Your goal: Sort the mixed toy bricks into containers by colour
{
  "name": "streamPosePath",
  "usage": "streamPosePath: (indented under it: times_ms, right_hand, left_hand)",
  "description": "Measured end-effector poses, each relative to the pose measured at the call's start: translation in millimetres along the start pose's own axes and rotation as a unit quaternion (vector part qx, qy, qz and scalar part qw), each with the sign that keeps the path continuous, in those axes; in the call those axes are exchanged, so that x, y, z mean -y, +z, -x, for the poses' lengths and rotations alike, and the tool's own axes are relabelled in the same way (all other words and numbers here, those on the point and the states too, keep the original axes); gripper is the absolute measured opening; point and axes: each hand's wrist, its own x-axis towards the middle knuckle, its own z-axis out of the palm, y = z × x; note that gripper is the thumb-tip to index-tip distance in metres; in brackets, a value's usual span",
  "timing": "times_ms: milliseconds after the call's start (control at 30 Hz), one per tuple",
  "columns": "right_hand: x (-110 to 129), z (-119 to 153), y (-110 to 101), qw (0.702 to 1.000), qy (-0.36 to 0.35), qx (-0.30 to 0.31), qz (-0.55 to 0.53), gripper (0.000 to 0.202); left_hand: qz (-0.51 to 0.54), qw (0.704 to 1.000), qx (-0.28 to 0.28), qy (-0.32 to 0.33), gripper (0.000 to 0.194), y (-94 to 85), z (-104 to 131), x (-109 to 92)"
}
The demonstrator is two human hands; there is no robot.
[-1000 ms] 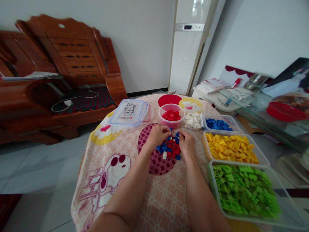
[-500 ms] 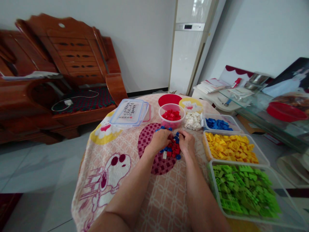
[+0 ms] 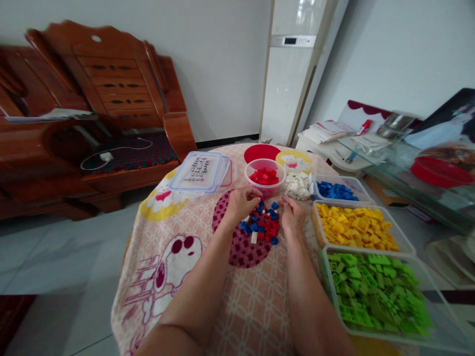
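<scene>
A loose heap of small toy building bricks (image 3: 267, 228), mostly red and blue with a few white ones, lies on the purple round patch of the cloth. My left hand (image 3: 242, 203) is over the far left side of the heap, its thumb and fingers pinched beside a few red and blue bricks; what they hold is too small to make out. To the right of the heap, my right hand (image 3: 293, 215) has its fingertips drawn together near a blue brick (image 3: 274, 205). Whether a piece is between those fingertips is hidden. Just beyond stands a clear round tub (image 3: 265, 190) with red bricks inside.
White bricks (image 3: 298, 185) are piled right of the tub. Along the right edge stand clear boxes of blue bricks (image 3: 336, 191), yellow bricks (image 3: 356, 227) and green bricks (image 3: 378, 291). Stacked lids (image 3: 198, 173) lie at the back left. A glass shelf (image 3: 415, 190) is beyond.
My left hand has shifted up and left, uncovering blue bricks at the heap's left side. The right hand has drawn slightly right, away from the bricks.
</scene>
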Motion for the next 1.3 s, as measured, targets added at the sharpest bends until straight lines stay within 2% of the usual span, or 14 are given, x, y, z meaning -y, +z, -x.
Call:
streamPosePath:
  times_ms: [133,233,333,433,600,667,833,1000,1100,1300]
  right_hand:
    - [2,1,-1,1.0,-0.006,-0.007,0.013,0.042]
    - [7,3,-2,0.999,0.001,-0.015,0.041,0.039]
    - [11,4,-4,0.997,0.004,-0.022,0.074,0.037]
    - [12,5,-5,0.994,0.004,-0.017,0.108,0.037]
    - [14,5,-8,0.988,0.007,-0.01,0.157,0.034]
    - [15,6,-9,0.982,0.011,0.0,0.189,0.033]
    - [20,8,-10,0.959,-0.001,0.065,0.275,0.027]
    - [23,8,-7,0.915,-0.061,0.129,0.377,0.024]
    - [23,7,-7,0.901,-0.086,0.14,0.402,0.023]
    - [22,10,-7,0.911,-0.076,0.107,0.391,0.024]
  left_hand:
    - [0.186,0.977,-0.096,-0.028,0.015,-2.4,-4,-3]
    - [0.268,0.95,-0.149,-0.053,0.023,-4.6,-7,-2]
    - [0.307,0.932,-0.18,-0.067,0.028,-6.5,-12,1]
    - [0.327,0.927,-0.173,-0.06,0.03,-5.6,-17,4]
    - [0.328,0.942,-0.073,-0.019,0.044,1.4,-19,3]
    - [0.313,0.948,-0.06,-0.011,0.046,2.7,-17,3]
    - [0.252,0.959,-0.13,-0.003,0.037,-4.7,-14,7]
    - [0.212,0.96,-0.18,-0.027,0.027,-12.8,-14,20]
    - [0.205,0.959,-0.189,-0.046,0.024,-12.7,-16,27]
    - [0.189,0.961,-0.188,-0.073,0.021,-12.1,-17,36]
